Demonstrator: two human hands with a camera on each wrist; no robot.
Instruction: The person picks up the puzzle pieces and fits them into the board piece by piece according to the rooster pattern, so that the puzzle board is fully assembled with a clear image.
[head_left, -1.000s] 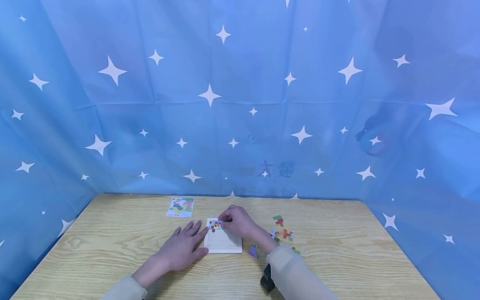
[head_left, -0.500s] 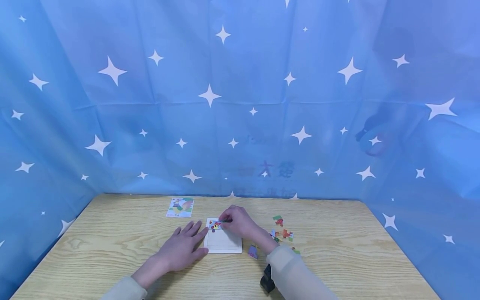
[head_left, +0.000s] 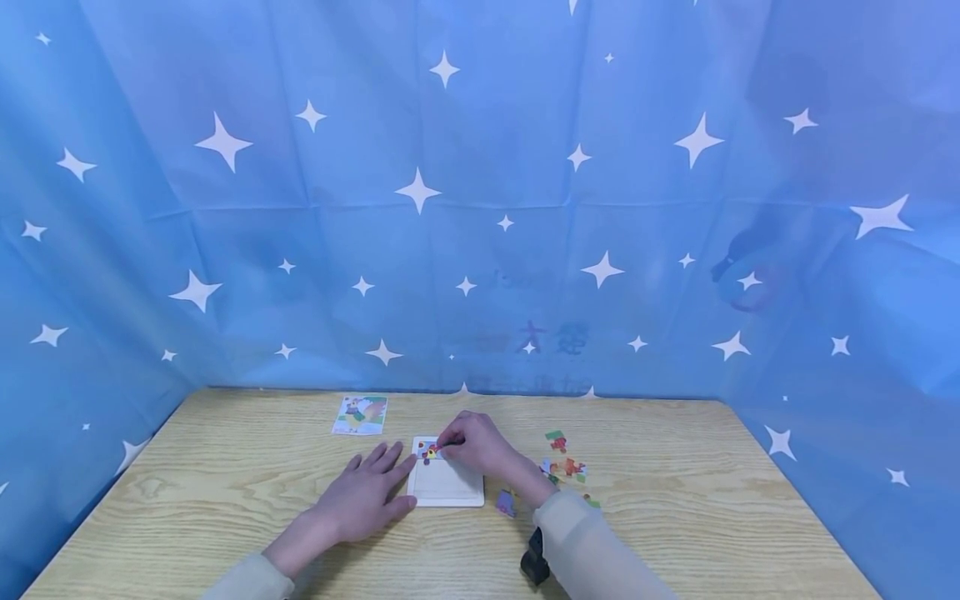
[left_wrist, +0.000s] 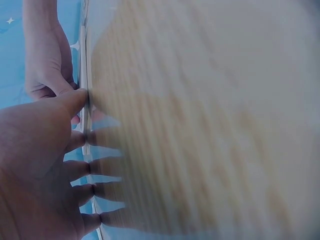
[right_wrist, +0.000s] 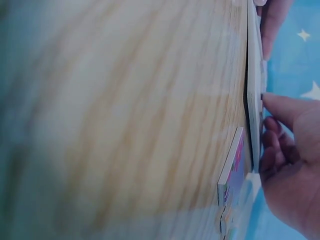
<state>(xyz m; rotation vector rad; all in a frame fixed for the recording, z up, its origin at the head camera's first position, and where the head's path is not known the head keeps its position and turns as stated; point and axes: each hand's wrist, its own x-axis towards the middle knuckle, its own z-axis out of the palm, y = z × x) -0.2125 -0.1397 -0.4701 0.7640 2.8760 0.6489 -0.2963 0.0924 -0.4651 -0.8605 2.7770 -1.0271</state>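
Observation:
A white puzzle tray (head_left: 450,492) lies flat on the table, with colourful puzzle pieces (head_left: 427,452) in its upper left corner. Over its upper part, my right hand (head_left: 480,446) pinches a small puzzle piece that the fingers mostly cover. In the right wrist view the thumb of the right hand (right_wrist: 300,165) meets the tray's top side, other fingers curled. My left hand (head_left: 367,496) lies spread on the table, index finger and thumb touching the tray's left edge. Its fingertips rest on the surface in the left wrist view.
Loose puzzle pieces (head_left: 573,468) are scattered right of the tray, partly under the right forearm; a purple piece (head_left: 506,503) is nearest. A picture card (head_left: 361,415) lies at the back left. A black device (head_left: 535,560) sits at the right wrist. A blue starry curtain (head_left: 480,208) hangs behind.
The right fingertips have shifted very slightly left at the tray's top, and the piece under them looks slightly turned or moved. The left hand has stayed in place.

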